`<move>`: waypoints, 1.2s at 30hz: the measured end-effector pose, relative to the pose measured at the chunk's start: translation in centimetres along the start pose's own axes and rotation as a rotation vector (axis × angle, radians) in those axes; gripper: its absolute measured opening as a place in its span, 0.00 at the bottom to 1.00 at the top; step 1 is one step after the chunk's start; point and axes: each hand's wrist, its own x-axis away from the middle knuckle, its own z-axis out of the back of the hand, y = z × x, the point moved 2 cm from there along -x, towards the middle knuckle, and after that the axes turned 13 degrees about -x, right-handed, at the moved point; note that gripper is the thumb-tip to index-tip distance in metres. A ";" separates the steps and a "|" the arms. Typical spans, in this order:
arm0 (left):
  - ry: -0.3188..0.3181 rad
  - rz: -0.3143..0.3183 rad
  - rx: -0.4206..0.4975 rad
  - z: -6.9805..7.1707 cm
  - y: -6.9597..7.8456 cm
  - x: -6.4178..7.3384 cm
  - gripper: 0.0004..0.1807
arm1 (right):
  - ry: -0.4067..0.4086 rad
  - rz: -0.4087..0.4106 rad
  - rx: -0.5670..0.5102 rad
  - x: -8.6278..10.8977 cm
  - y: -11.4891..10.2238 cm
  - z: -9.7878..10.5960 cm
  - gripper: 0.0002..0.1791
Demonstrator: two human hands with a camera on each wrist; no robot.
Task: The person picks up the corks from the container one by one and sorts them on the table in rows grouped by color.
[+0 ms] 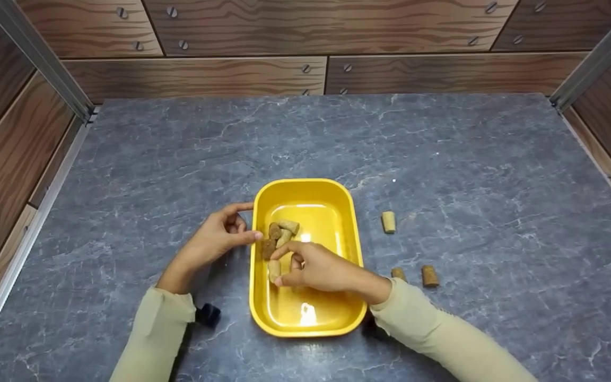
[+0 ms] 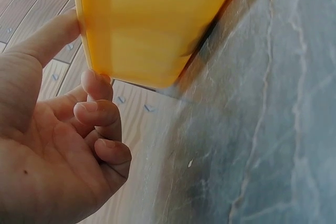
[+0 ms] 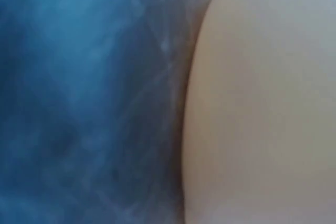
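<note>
A yellow tray [image 1: 308, 333] with rounded corners lies on the tabletop. Inside its left part, several cork stoppers [image 1: 288, 227] are heaped, some light and some darker brown. My right hand [image 1: 319, 267] reaches over the tray and pinches a light cork stopper [image 1: 275, 271] between thumb and index finger, just nearer me than the heap. On the left side, my left hand [image 1: 215, 232] holds the tray by its rim, the thumb over the edge and the other fingers outside. The left wrist view shows this hand [image 2: 63, 129] against the tray's wall [image 2: 152, 30], several fingers curled.
Right of the tray stand a light cork [image 1: 388, 222], a brown cork [image 1: 429, 276] and another cork [image 1: 398, 273] partly behind the right sleeve. Wood-patterned walls [image 1: 326, 26] enclose the grey marbled tabletop [image 1: 178, 138]. Blurred tabletop and a pale close surface fill the right wrist view.
</note>
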 end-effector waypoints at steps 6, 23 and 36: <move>-0.005 -0.001 -0.007 0.0 0.1 -0.1 0.35 | 0.042 0.043 -0.148 1.0 -1.2 1.3 0.23; -0.004 -0.020 -0.041 0.0 0.0 0.0 0.34 | 0.229 0.179 -0.253 4.8 -2.0 7.2 0.27; 0.000 -0.011 -0.043 0.1 0.0 0.0 0.35 | 0.442 0.134 -0.271 8.2 -0.1 11.2 0.29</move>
